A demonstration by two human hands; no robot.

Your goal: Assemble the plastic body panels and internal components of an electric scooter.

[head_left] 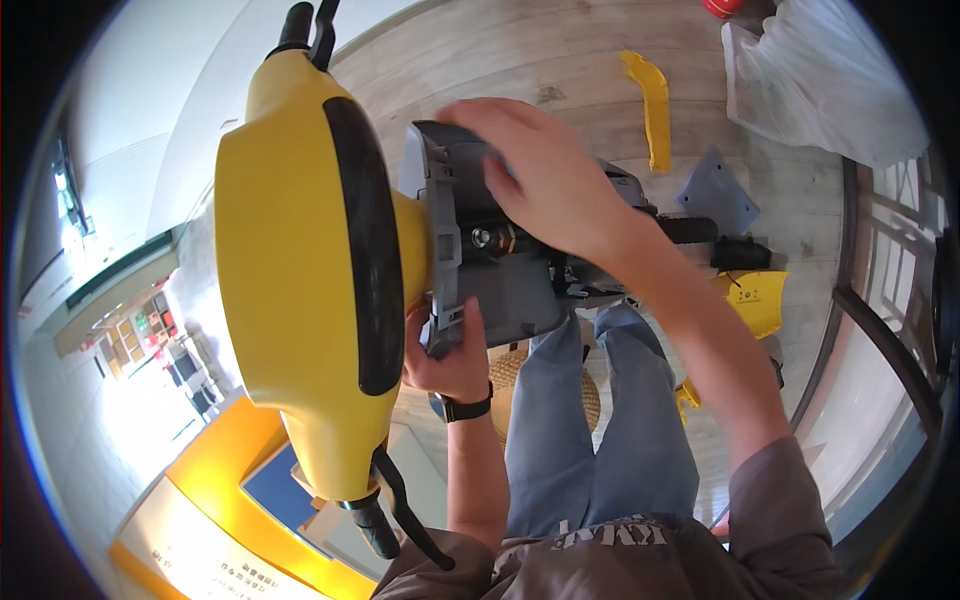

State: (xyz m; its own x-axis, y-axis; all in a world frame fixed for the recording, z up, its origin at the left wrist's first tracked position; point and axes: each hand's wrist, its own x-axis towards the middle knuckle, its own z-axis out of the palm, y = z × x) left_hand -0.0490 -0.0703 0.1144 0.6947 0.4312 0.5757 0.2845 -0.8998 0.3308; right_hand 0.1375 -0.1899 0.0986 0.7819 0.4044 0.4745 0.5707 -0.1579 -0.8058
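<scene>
A yellow scooter front with a glossy black strip and black handlebars fills the left side. Right beside it is a grey plastic panel, with clips along its edge and a round metal fitting showing in the gap at its middle. My right hand reaches over the panel's far edge, its fingers curled round the corner. Down at the near edge, my left hand grips the panel, thumb on the face toward me and fingers partly hidden behind the yellow body.
Loose on the floor lie a curved yellow strip, a grey-blue triangular plate and a yellow cover piece. A clear plastic bag is at the far right. A woven round seat shows beside my legs.
</scene>
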